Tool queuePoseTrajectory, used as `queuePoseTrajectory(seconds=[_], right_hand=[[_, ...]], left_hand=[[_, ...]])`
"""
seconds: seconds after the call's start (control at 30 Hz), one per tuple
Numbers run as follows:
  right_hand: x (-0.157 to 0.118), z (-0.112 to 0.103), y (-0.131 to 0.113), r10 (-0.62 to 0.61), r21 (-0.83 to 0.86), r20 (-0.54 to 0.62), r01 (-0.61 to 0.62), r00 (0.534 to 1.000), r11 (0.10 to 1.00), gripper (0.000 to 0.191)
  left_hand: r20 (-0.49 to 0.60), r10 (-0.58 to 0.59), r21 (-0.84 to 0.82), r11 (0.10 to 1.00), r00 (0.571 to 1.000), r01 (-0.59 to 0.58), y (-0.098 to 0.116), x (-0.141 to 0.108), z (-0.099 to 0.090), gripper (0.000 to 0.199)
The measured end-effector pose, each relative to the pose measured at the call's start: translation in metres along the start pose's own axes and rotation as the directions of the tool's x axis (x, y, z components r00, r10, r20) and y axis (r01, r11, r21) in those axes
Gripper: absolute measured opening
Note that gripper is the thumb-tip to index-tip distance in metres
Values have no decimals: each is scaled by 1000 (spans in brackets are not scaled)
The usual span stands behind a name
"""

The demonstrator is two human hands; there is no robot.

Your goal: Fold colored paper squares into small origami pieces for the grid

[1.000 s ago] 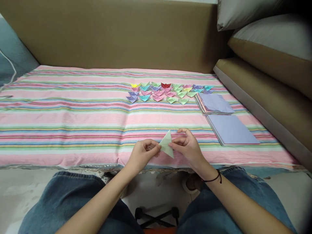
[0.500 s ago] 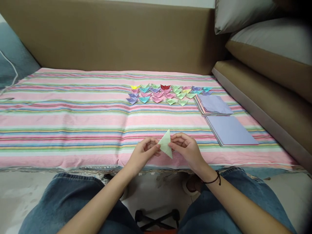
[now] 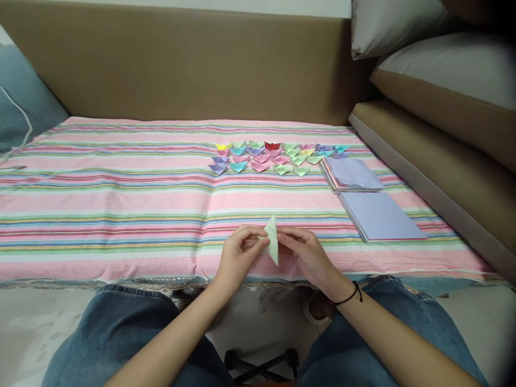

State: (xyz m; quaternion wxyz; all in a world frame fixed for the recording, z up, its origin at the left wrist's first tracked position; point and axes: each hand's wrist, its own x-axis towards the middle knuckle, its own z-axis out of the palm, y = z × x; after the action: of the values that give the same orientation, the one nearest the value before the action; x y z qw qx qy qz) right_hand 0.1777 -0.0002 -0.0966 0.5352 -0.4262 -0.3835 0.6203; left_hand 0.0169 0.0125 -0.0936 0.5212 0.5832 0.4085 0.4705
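A pale green folded paper [image 3: 273, 242] is held upright over the near edge of the striped cloth, its points up and down. My left hand [image 3: 243, 252] pinches its left side, thumb in front. From the other side, my right hand [image 3: 307, 251] grips the right edge between thumb and fingers. The fingertips behind the paper are partly hidden. Farther back stand several small folded paper boats [image 3: 260, 166] in rows, in yellow, green, blue, purple, pink and red.
Two stacks of square paper lie to the right, a rumpled stack [image 3: 355, 173] behind a neat stack [image 3: 382, 215]. Brown cushions [image 3: 435, 140] are piled along the right side. A brown backrest [image 3: 193, 64] closes off the far side of the striped cloth [image 3: 100, 199].
The paper has gone from a flat, wide triangle to a narrower shape, turned or opened between my fingers. My left thumb has shifted slightly right across it.
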Motion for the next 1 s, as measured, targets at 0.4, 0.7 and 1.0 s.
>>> queuePoseTrajectory(seconds=[0.4, 0.7, 1.0], right_hand=[[7, 3, 5, -82, -78, -67, 76, 994, 994, 21], [10, 1, -1, -112, -116, -82, 102, 990, 988, 21], [7, 4, -2, -272, -286, 24, 267, 962, 920, 23]], left_hand=[[-55, 79, 376, 925, 995, -52, 13, 1, 11, 16], [-22, 65, 306, 950, 998, -55, 14, 7, 10, 18], [6, 99, 278, 956, 995, -97, 14, 4, 12, 19]])
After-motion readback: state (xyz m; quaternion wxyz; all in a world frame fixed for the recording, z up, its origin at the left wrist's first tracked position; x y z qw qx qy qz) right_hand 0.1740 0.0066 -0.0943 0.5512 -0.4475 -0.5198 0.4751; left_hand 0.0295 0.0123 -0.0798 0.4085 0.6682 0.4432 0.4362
